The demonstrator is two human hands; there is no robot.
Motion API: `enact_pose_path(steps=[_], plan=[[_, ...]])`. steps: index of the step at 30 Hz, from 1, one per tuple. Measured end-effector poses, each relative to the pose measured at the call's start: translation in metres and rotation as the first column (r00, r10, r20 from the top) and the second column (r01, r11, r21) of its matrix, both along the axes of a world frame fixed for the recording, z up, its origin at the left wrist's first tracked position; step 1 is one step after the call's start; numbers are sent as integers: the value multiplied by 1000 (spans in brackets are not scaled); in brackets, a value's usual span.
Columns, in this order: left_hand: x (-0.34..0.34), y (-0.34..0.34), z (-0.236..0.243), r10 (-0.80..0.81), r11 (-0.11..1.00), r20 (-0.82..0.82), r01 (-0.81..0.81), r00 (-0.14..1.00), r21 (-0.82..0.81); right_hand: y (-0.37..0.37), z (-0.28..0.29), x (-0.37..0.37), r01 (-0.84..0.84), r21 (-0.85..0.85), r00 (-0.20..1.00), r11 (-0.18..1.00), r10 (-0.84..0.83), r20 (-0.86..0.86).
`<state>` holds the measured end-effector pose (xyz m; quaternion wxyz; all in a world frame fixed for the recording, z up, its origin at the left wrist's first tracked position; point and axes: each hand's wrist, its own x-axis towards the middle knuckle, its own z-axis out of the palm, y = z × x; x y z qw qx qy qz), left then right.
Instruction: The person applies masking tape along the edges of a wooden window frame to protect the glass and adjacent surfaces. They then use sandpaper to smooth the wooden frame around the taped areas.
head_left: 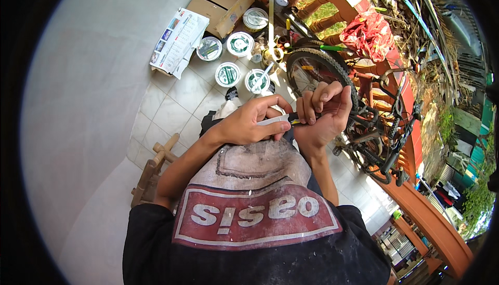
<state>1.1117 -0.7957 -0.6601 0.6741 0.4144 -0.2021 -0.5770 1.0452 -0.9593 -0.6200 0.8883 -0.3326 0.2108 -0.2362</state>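
Observation:
Both hands meet in front of my chest, above my shirt. In my left hand (255, 121) is a flat, pale strip (273, 121), with the thumb laid along it and the fingers bent around behind. A small black and yellow part (296, 121) shows at the strip's right end; I cannot tell what kind of tool it is. My right hand (326, 112) is turned palm inward beside that end, its fingers curled close to the dark part. What sits between the right fingertips is mostly hidden.
Several lidded white tubs (227, 74) stand on the tiled floor (179, 100) ahead, near a cardboard box (215, 2) with a calendar (179, 41) on it. A bicycle (364, 124) leans along the orange railing (416, 150) at right, with red plastic (368, 34). At left is a wooden stool (156, 168).

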Motion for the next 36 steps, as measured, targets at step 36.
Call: enact_pose_path(steps=[36], plan=[[-94, -29, -452, 413, 149, 436, -531, 800, 834, -337, -575, 196, -965, -262, 240, -22, -476, -846]])
